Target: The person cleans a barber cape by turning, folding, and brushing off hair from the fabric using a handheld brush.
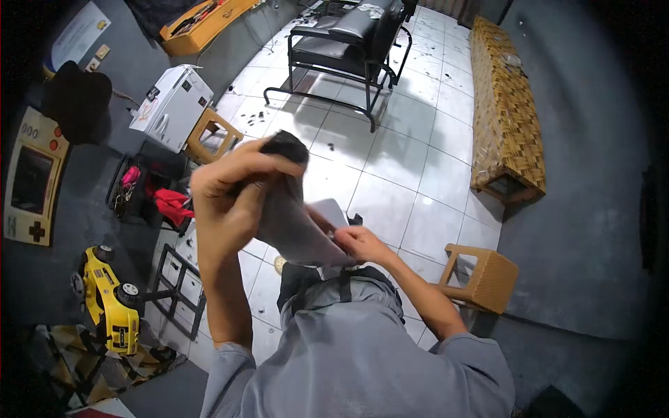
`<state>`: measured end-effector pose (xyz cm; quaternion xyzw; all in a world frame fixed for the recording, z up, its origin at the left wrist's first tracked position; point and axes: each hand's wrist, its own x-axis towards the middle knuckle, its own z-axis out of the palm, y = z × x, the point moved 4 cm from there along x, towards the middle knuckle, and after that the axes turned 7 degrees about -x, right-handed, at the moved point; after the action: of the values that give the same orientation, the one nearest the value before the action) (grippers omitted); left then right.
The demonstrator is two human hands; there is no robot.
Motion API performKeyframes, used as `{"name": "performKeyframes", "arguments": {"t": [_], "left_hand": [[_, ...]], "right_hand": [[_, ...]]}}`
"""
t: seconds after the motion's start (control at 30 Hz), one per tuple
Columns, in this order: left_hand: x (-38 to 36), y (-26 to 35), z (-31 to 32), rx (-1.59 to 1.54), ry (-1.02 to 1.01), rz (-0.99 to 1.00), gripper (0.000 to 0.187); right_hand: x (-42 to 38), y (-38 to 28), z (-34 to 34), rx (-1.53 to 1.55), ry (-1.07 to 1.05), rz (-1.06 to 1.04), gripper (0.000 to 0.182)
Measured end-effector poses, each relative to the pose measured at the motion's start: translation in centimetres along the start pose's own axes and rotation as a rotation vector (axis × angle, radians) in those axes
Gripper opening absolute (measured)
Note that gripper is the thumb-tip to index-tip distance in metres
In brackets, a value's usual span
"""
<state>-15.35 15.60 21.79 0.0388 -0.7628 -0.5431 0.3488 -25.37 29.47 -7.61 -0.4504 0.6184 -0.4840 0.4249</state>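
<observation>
A piece of grey cloth (289, 226) with a dark upper end (287, 145) is stretched between my two hands in front of my waist. My left hand (233, 191) is raised higher and closed around the upper part, its thumb and fingers pinching the fabric. Lower down and to the right, my right hand (362, 244) grips the cloth's other end with closed fingers. Just behind the cloth shows a white flat surface (326, 207), partly hidden by it.
A black barber chair (341, 52) stands ahead on the white tiled floor (383, 202), with dark hair clippings scattered about. To the right are a woven bench (505, 111) and a tan stool (481, 275). A small white fridge (174, 104) and a yellow toy car (108, 299) are at left.
</observation>
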Motion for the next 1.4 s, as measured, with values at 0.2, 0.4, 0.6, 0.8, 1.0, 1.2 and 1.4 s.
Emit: {"name": "performKeyframes", "arguments": {"t": [0.2,0.4,0.6,0.8,1.0,1.2,1.4], "left_hand": [[0.3,0.9,-3.3,-0.094,0.236,0.172,0.025],[0.9,0.3,-0.6,0.045,-0.279,0.171,0.024],[0.4,0.0,1.8,0.097,-0.54,0.134,0.023],[0.7,1.1,0.0,0.623,-0.222,0.388,0.028],[0.5,3.2,-0.9,0.838,0.096,0.725,0.025],[-0.2,2.7,1.4,0.647,-0.201,0.833,0.044],[-1.5,2.0,3.8,0.727,-0.314,0.971,0.053]], "right_hand": [[-8.6,18.9,-1.9,-0.914,-0.001,0.816,0.051],[-3.3,8.9,-6.4,-0.233,0.287,0.466,0.044],[-1.9,-8.7,-4.7,0.726,-0.176,-0.147,0.045],[-1.9,2.1,-2.1,-0.184,-0.364,0.505,0.052],[-7.2,20.0,-4.3,-1.006,-0.172,0.696,0.061],[-1.8,5.0,-9.6,-0.231,0.207,0.324,0.046],[-0.9,-8.3,-7.3,0.562,-0.298,-0.162,0.049]]}}
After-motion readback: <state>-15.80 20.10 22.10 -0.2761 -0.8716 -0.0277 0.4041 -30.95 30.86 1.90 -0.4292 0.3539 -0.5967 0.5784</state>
